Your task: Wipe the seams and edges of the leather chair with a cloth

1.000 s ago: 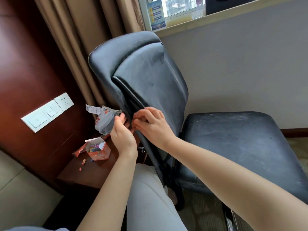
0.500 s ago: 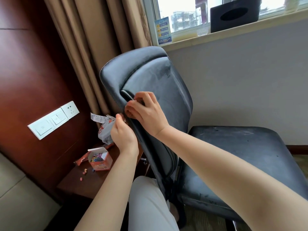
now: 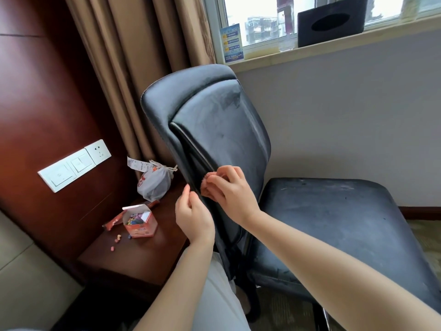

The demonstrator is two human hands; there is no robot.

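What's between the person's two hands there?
In the head view, the dark side edge of the chair backrest runs between the left hand and the right hand, which pinches a small pink cloth.

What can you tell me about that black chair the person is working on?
The chair is covered in dark, leather-like material, dull and streaked with pale dust on the backrest and the wide seat. A lighter piped seam runs down the backrest's side edge. It stands below the window sill, next to a wooden side table. The right hand presses a small pinkish cloth against that seam, while the left hand pinches the edge just below.
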